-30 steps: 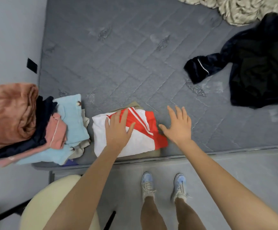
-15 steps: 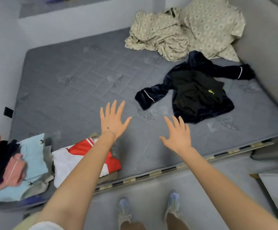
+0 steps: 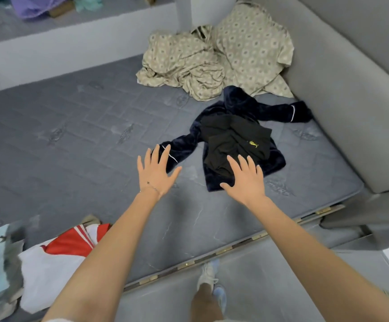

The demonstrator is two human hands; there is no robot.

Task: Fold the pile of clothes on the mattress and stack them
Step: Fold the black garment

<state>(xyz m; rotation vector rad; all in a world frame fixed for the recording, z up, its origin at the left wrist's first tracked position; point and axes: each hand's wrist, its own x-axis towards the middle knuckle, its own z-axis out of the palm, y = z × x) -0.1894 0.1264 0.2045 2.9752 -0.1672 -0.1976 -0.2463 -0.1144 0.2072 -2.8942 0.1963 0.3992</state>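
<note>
Right hand [image 3: 244, 180] and left hand [image 3: 156, 173], both spread wide and empty, hover over the mattress [image 3: 72, 135], likely to take the unfolded dark jacket [image 3: 277, 159] at 1 o'clock. Folded clothes [image 3: 56, 259] sit stacked at 8 o'clock, by the near edge.

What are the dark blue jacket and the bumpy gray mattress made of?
The dark blue jacket looks like plush velvet or fleece: fuzzy with a soft sheen. The mattress seems covered in matte gray fabric, quilted in stitched squares.
</note>
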